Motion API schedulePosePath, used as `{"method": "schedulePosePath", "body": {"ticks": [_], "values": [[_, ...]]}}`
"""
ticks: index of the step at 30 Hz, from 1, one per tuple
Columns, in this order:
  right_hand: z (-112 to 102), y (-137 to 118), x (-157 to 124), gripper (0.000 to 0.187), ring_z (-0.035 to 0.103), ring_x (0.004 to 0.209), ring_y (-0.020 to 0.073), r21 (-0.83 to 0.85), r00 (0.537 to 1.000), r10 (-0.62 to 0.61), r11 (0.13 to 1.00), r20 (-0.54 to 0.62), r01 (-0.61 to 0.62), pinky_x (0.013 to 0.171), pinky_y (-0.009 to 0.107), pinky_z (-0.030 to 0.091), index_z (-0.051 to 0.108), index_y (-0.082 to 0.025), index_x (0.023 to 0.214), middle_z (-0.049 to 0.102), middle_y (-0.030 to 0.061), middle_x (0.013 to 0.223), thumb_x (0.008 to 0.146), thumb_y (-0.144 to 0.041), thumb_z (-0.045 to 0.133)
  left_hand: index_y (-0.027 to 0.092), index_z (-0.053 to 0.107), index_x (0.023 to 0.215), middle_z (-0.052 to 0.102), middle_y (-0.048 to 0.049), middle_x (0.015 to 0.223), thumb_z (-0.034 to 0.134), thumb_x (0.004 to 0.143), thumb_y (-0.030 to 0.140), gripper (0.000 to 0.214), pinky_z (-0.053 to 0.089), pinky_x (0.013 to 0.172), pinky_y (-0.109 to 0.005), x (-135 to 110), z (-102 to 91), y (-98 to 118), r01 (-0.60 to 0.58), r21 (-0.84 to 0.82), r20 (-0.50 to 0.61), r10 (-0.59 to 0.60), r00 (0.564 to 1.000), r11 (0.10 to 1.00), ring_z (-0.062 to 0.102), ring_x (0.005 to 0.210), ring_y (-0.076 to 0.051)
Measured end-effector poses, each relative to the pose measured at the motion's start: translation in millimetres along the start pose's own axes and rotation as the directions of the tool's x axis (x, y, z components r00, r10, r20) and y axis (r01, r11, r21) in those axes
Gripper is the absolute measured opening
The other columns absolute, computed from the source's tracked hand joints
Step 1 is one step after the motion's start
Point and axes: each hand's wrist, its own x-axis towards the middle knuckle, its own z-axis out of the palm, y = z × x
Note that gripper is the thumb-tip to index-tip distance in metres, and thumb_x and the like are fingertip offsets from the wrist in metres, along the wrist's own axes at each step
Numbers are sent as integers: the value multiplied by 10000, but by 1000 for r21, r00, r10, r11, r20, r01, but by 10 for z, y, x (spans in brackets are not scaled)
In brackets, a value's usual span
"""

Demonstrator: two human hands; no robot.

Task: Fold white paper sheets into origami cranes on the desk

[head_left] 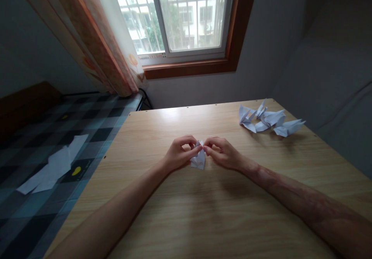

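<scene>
A small piece of folded white paper [198, 162] is between my two hands at the middle of the wooden table [174, 212]. My left hand [181, 150] pinches its upper left part, thumb against fingers. From the other side, my right hand [219, 151] grips the paper's upper right edge between thumb and forefinger. The thumbs almost meet at the top of the paper. Its lower part shows below the fingers, with creases; the fingertips hide some of the upper folds.
Several folded paper cranes [267, 119] stand together at the table's far right. Left of the table, white paper sheets [58, 166] lie on a checked bedspread [95, 142]. A curtain [101, 38] hangs beside the window [192, 14] behind the table.
</scene>
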Motion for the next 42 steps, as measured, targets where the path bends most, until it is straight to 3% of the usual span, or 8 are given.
{"method": "schedulePosePath", "body": {"ticks": [10,18,23,29,35,42], "values": [[15,-11,-5,185,607,741,184,-12,999,-41,999,-33,41,742,316,474,659,-221,834,645,-1,744,1019,-230,654,132,791,832,710,-87,860,856,920,467,352,539,704,-255,1,-5,-31,68,-63,23,-66,998,996,651,838,-182],[-7,15,-19,187,617,744,177,-17,998,39,999,-57,-40,742,305,471,659,-216,831,660,-1,748,1014,-252,651,133,747,777,655,-34,774,880,881,499,403,479,663,-230,45,-39,-51,120,-76,-80,-126,989,990,582,739,-137],[18,9,-3,124,620,689,166,48,997,77,996,0,-77,662,282,484,719,-214,969,695,1,770,1000,-333,730,139,772,796,687,-53,818,858,908,483,372,491,692,-251,47,-44,-34,115,-62,-57,-118,991,991,614,792,-161],[39,45,-19,98,618,685,160,1,997,74,997,-5,-74,668,279,481,758,-213,928,699,6,761,984,-290,736,147,771,785,713,-59,835,834,933,444,338,507,775,-276,60,-58,-53,46,13,-77,-45,996,999,638,818,-168],[37,37,-9,90,605,681,157,-13,997,79,997,9,-79,669,283,472,764,-212,900,697,0,743,972,-266,748,153,759,783,720,-50,847,850,912,463,348,513,742,-260,63,-57,-68,84,-19,-104,-85,991,996,632,806,-161],[-23,49,26,110,635,700,165,41,988,146,989,-47,-145,653,280,489,772,-211,930,730,9,766,980,-302,735,173,808,972,791,-81,990,803,946,535,363,571,814,-300,77,-120,-152,99,28,-194,-91,977,995,702,904,-204]]}}
